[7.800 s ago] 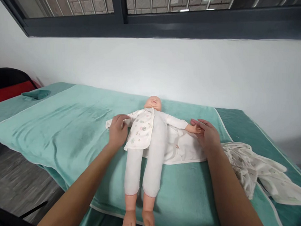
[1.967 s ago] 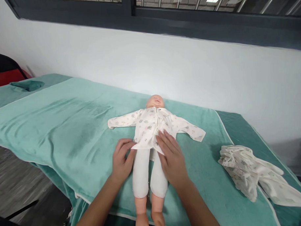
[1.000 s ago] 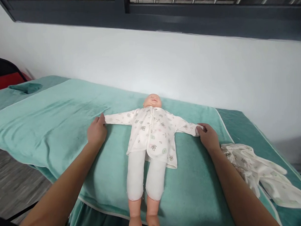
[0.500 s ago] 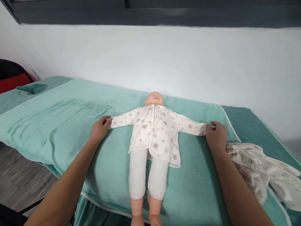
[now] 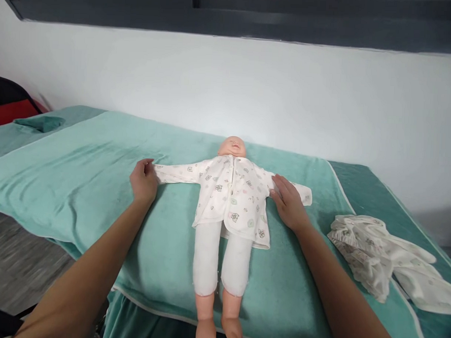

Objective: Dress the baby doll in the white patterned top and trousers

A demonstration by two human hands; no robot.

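White shirt (image 5: pixel 242 199) lies on the doll (image 5: pixel 232 147), between left and right fingers (image 5: pixel 148 161). Left hand (image 5: pixel 143 182) pinches one cuff (image 5: pixel 159 173); right hand (image 5: pixel 289 204), fingers outstretched, thumb apart, touches the other sleeve (image 5: pixel 299 189) (its cuff lies past those fingers). Judged step: sleeve straightening; next calls for gentle, even tension.

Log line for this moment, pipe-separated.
left hand: at cuff | right hand: over opposite sleeve | doll: on back, shirt on | garment: bunched at right
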